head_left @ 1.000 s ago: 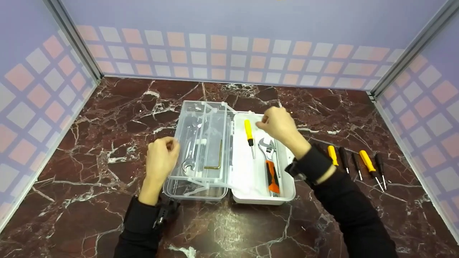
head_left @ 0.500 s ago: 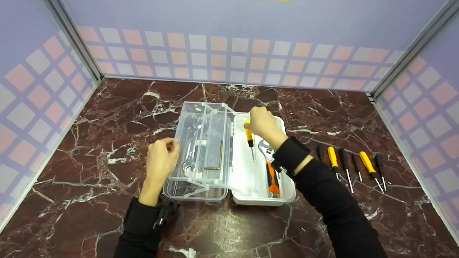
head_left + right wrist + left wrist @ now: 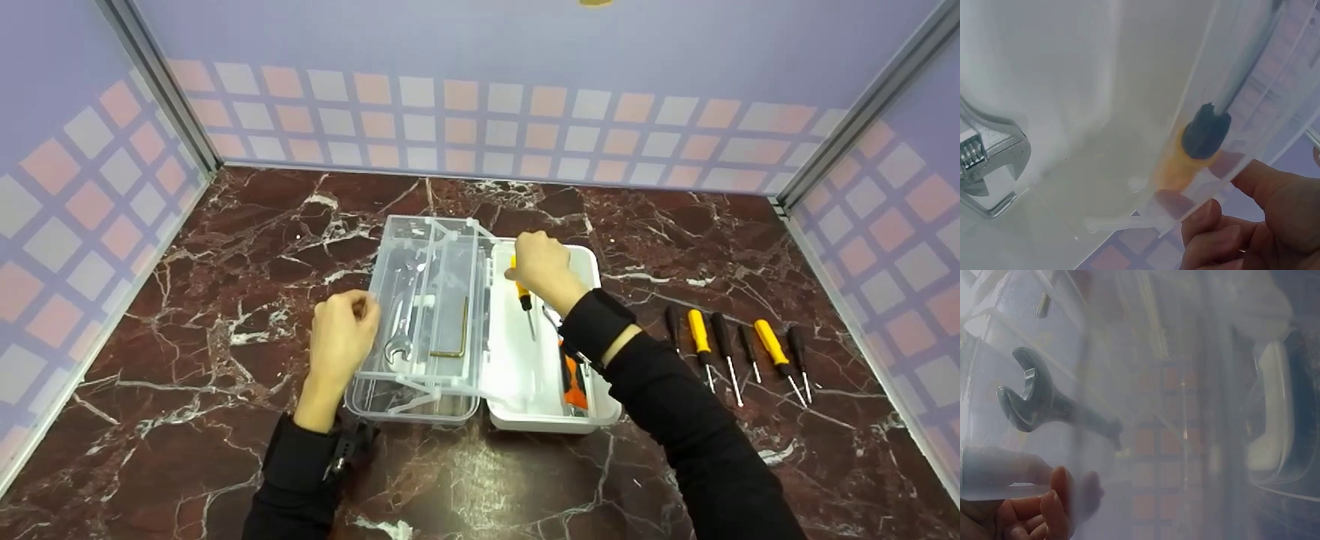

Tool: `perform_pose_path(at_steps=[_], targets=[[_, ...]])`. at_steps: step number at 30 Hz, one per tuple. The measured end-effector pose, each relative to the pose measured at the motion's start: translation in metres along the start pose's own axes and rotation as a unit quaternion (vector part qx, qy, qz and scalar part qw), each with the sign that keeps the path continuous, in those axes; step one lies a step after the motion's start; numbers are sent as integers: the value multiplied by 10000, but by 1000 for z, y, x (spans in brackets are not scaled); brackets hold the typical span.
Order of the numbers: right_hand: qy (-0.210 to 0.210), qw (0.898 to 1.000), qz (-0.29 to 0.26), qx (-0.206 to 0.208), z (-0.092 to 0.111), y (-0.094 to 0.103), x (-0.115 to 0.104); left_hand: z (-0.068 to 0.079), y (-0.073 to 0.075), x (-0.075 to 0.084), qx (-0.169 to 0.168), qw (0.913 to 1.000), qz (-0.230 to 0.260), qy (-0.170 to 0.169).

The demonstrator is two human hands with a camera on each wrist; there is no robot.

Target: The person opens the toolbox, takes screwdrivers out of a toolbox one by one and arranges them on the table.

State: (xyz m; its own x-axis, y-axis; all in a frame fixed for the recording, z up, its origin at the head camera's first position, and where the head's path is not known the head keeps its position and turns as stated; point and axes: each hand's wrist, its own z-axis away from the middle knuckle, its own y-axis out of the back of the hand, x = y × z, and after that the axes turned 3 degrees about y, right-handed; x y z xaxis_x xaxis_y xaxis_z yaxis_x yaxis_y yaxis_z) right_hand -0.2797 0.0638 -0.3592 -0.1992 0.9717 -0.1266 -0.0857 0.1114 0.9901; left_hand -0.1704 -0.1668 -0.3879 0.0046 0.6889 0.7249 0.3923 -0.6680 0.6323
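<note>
My right hand (image 3: pixel 541 262) reaches into the white bin of an open toolbox (image 3: pixel 510 421). Its thumb and fingers pinch the yellow handle of a screwdriver (image 3: pixel 523 289), whose shaft points toward me. The right wrist view shows fingertips on both sides of that handle (image 3: pixel 1176 169), through clear plastic. An adjustable wrench (image 3: pixel 574 382) with an orange and black grip lies beside it, partly hidden by my forearm. My left hand (image 3: pixel 341 330) stays at the outer edge of the clear lid section (image 3: pixel 450 277), fingers loosely curled. Near it lies an open-end wrench (image 3: pixel 1033 394), seen through the plastic.
A brass-coloured hex key (image 3: pixel 450 352) lies in the clear section. On the marble-patterned table to the right, several screwdrivers (image 3: pixel 699 330) with yellow or black handles lie side by side. Patterned panels (image 3: pixel 495 45) enclose the back and both sides.
My right hand has moved left across the white bin, to the yellow screwdriver handle, and its fingers have taken hold of it. The left hand has stayed in place.
</note>
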Motion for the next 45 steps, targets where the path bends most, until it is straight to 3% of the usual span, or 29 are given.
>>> perform_pose_path(at_steps=[7,12,21,32,39,45], targets=[[-115,9999,-100,-36,0,0,3,0,-2,0,-33,10000,20,-26],[-117,9983,-562,-109,3,6,5,0,-2,0,15,10000,-6,-75],[583,9892,-1318,271,9,14,1,-1,-2,1,-59,10000,-26,-2],[777,9783,-1863,469,18,34,0,-1,-2,0,85,9999,-36,-110],[521,9670,-2476,288,29,57,19,-1,-1,0,12,9999,-81,61],[213,9677,-2439,596,38,67,55,0,0,-1,-57,9998,-93,138]])
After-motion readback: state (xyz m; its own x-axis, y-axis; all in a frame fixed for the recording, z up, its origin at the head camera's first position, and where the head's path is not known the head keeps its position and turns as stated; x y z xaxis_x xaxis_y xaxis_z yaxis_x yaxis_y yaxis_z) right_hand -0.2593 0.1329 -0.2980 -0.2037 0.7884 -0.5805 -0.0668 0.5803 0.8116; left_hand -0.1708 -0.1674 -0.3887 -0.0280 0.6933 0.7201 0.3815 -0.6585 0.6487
